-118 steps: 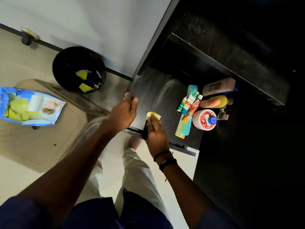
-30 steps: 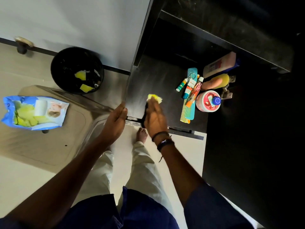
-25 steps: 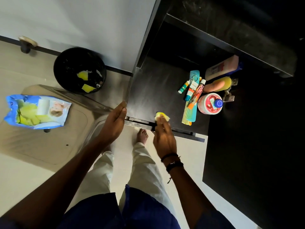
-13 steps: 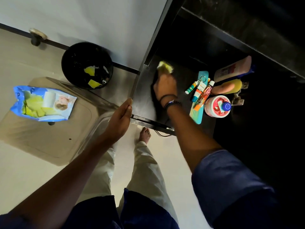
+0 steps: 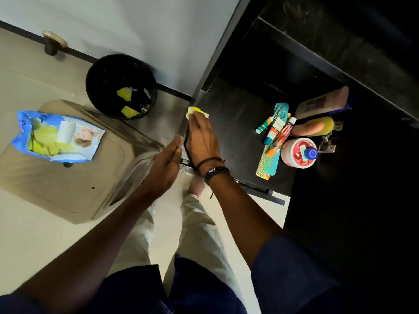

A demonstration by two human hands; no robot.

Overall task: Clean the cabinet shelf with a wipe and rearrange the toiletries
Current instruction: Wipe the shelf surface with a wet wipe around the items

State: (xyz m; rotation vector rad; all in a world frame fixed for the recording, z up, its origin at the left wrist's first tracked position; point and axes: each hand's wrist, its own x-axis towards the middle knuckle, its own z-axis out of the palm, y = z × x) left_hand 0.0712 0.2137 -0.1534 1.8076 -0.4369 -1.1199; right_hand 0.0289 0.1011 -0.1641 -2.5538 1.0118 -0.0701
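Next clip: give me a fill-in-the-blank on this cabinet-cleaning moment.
1. The right hand presses a ____ wipe onto the shelf.
2. The bin holding discarded wipes is coloured ____.
3. The teal comb lies on the shelf's ____ half.
Missing: yellow; black; right.

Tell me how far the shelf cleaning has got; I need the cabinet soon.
Done: used wipes lie in the bin; toiletries are bunched at the right of the shelf. In hand: the right hand presses a wipe at the shelf's left edge, the left hand by its front corner. Left: probably wiping under the toiletries, then rearranging them.
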